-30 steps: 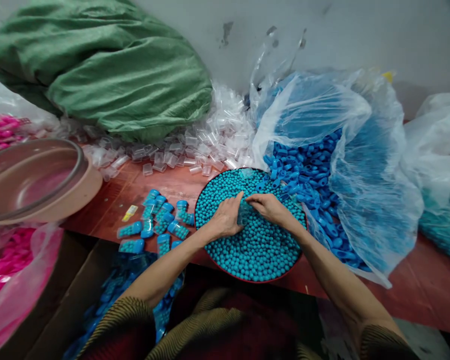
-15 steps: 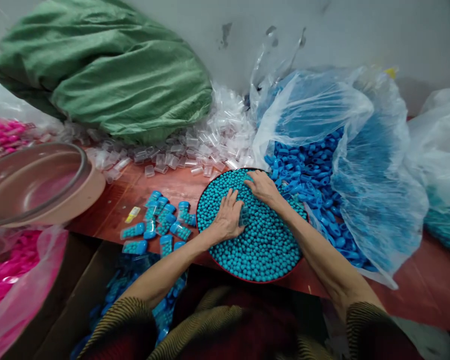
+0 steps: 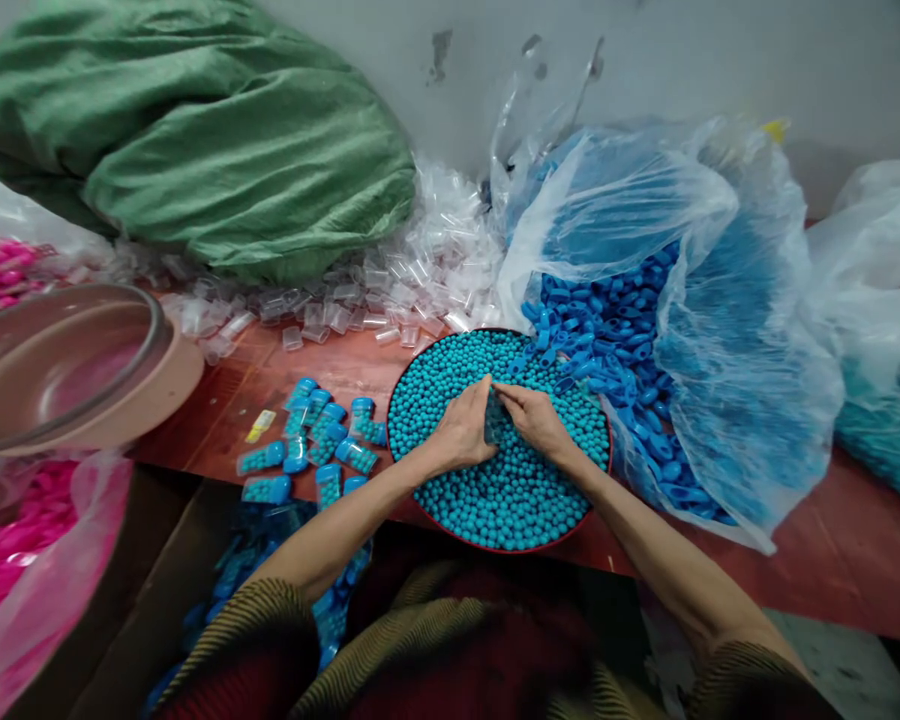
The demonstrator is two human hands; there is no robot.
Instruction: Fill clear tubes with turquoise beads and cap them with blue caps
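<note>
A round red-rimmed tray (image 3: 604,470) heaped with small teal balls (image 3: 510,495) sits at the table's front edge. Over its middle my left hand (image 3: 461,432) and my right hand (image 3: 534,418) meet, fingers closed together on a small clear tube (image 3: 493,420) part filled with teal balls. Left of the tray lie several filled tubes with blue caps (image 3: 322,445). An open plastic bag of loose blue caps (image 3: 607,335) lies just right of the tray.
A heap of empty clear tubes (image 3: 420,275) lies behind the tray. A green sack (image 3: 217,140) fills the back left. A pink basin (image 3: 82,365) stands at left, above a bag of pink pieces (image 3: 22,545). A box of filled tubes (image 3: 270,560) sits below the table edge.
My right hand reached to the tray's far edge half a second ago, then came back to meet the left hand on the tube at the tray's middle.
</note>
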